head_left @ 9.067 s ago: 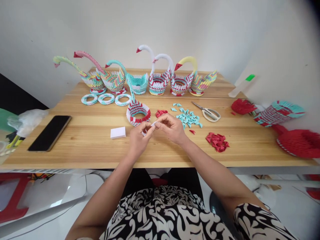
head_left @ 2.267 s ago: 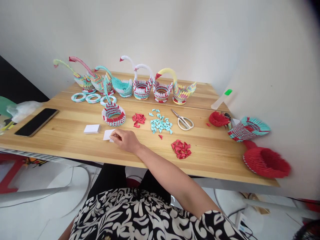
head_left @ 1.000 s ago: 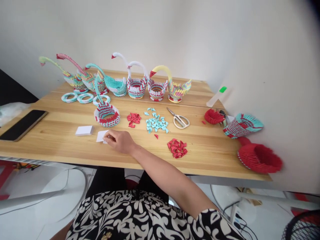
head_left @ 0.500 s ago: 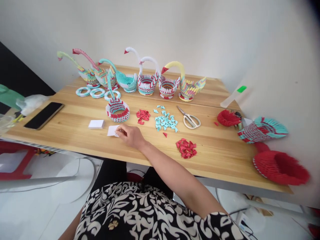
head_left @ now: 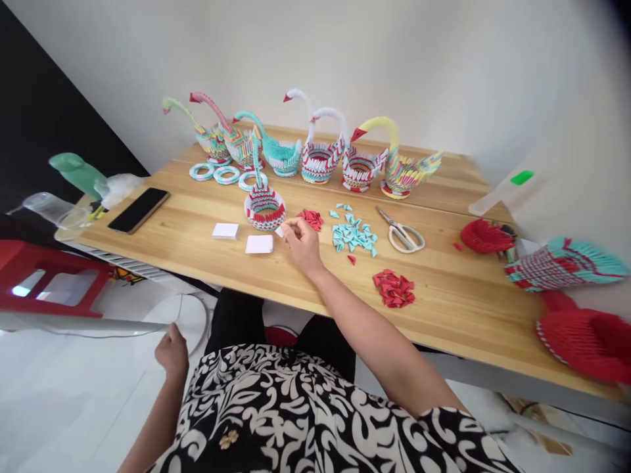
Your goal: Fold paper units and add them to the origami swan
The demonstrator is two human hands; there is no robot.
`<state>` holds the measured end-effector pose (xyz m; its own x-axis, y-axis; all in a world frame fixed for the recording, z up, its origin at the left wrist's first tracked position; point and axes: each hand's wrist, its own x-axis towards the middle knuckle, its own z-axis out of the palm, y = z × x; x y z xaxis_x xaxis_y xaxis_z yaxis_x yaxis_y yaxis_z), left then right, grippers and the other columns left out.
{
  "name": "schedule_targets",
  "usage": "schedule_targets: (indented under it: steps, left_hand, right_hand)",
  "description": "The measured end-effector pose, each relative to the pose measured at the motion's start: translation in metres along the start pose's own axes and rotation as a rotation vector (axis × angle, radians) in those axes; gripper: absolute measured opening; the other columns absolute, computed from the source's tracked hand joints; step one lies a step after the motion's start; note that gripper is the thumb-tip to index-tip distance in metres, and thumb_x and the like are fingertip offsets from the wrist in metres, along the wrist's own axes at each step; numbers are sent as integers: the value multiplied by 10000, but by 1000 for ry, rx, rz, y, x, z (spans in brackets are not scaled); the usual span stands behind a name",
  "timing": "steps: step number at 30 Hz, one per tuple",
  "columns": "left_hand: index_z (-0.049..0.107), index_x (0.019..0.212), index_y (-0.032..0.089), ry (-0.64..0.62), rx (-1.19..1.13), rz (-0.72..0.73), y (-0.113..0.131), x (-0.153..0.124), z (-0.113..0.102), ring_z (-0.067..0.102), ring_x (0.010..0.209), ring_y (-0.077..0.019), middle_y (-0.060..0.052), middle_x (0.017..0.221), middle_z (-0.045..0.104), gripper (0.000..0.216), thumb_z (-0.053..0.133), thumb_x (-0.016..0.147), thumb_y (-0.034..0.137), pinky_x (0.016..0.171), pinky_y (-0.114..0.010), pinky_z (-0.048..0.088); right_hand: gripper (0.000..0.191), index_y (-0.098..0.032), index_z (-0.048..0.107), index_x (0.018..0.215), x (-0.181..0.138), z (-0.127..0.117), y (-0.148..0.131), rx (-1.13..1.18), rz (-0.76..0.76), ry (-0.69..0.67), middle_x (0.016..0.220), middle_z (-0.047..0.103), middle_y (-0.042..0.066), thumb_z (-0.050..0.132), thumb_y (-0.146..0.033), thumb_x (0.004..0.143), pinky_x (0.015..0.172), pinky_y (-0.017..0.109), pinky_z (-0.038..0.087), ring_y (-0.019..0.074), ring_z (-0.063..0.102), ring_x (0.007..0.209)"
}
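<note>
My right hand (head_left: 303, 246) pinches a small white paper piece (head_left: 280, 231) between thumb and fingertips, just over the table. Left of it lie two stacks of white paper slips, a nearer stack (head_left: 259, 244) and a farther stack (head_left: 225, 230). Right behind the fingers is a pile of folded red paper triangles (head_left: 310, 219), partly covered by my hand. A small woven-looking paper basket (head_left: 265, 209) with a tall turquoise neck stands behind the stacks. My left hand (head_left: 172, 352) is closed, low beside my lap and below the table edge; what its fingers hold, if anything, is hidden.
Turquoise triangles (head_left: 353, 235), scissors (head_left: 405, 236) and another red pile (head_left: 394, 289) lie to the right. Several paper swans, among them a yellow-necked one (head_left: 399, 172), line the back. A phone (head_left: 139, 211) lies left; a red paper bowl (head_left: 582, 338) sits at the right end.
My right hand has moved right from the nearer paper stack, carrying a white piece. My left hand has come into view at lower left. The view has turned left.
</note>
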<state>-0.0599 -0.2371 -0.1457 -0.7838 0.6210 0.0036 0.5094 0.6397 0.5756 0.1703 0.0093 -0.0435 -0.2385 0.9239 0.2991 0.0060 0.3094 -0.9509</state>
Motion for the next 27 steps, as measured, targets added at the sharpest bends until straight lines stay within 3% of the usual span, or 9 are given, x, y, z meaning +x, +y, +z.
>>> schedule_targets:
  steps: [2,4,5,9,11,14,16,27]
  left_hand:
    - [407,501,185,116,-109,-83,8,10,-13,427,443,-135,10,428,407,517,333,974,382,474,-272,356]
    - [446,545,179,91,-256,66,35,18,-30,445,507,-124,25,477,439,461,438,932,429,546,-256,368]
    - [457,551,178,48,-297,164,54,22,-38,448,528,-123,25,495,445,451,454,921,437,562,-252,365]
    - [512,564,178,-315,-405,604,142,35,-53,454,548,-120,15,546,490,409,486,898,413,559,-242,366]
    - [615,664,172,-428,-417,766,181,43,-46,508,594,-130,0,618,578,319,540,867,407,582,-241,397]
    - [683,956,169,-498,-472,885,221,56,-26,549,633,-133,-17,751,666,275,585,846,401,600,-239,425]
    - [675,991,166,-527,-464,940,237,63,-13,548,633,-131,-12,748,663,288,618,833,400,609,-240,424]
    - [534,628,159,-692,-575,955,274,73,16,396,500,-84,46,526,470,295,551,851,351,503,-216,292]
  right_hand:
    - [220,-191,579,847,0,-1,-3,21,-9,12,625,552,-37,550,-408,863,598,222,407,102,511,581]
    - [208,-191,571,829,0,-2,-8,28,-30,21,624,536,-38,551,-396,864,578,222,391,98,487,571]
    - [206,-192,564,820,0,-3,-10,24,-41,25,628,533,-36,549,-392,866,571,223,384,97,479,570]
    - [211,-199,550,806,-2,-6,-20,14,-59,6,638,531,-30,554,-401,867,546,231,373,96,465,553]
    - [218,-206,554,813,-4,-6,-25,30,-63,-21,628,529,-32,557,-415,871,537,236,377,94,462,532]
    - [229,-213,564,828,-7,-7,-28,24,-90,-46,608,520,-34,549,-434,886,525,239,376,92,466,516]
    - [230,-213,571,836,-7,-8,-28,0,-116,-52,607,520,-31,540,-432,899,522,237,374,92,475,519]
    - [241,-196,612,843,5,-26,-21,-278,-192,9,607,574,-27,513,-397,932,535,227,393,99,515,532]
